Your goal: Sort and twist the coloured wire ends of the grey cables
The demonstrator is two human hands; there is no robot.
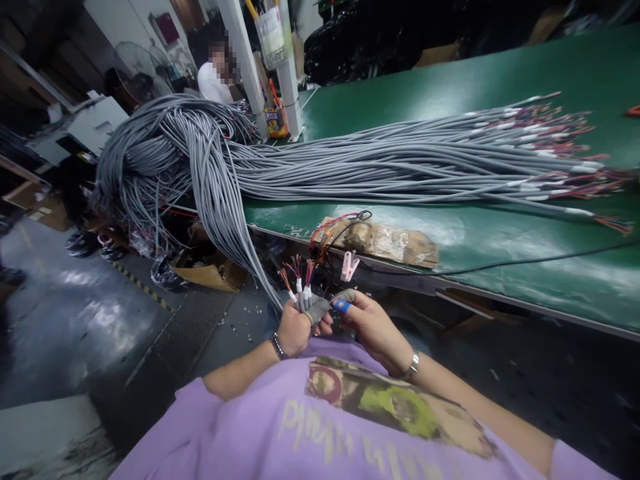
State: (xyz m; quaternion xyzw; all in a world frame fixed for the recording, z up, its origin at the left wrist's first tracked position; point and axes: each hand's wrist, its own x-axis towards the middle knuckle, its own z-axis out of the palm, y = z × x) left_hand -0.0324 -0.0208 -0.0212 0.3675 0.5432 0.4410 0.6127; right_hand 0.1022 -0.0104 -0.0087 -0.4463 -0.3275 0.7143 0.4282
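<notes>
My left hand (299, 327) is wrapped round the ends of several grey cables (260, 277). Their white-banded tips and fanned coloured wires (297, 270) stick up above the fist. Just to the right, my right hand (363, 317) pinches with thumb and forefinger at what look like thin wires coming from the left hand; the exact hold is too small to make out. Blue tape covers the right thumb and greyish wraps cover fingers on both hands. From the left fist the cables run up to a large grey cable bundle (350, 160) on the green table (500, 247).
A pink clip (349, 265) stands at the table's front edge, beside a tape-covered cardboard strip (395, 243) and a black cord (505, 267). A white post (245, 60) rises behind. An open cardboard box (210, 267) sits below left. A person (215, 77) is in the background.
</notes>
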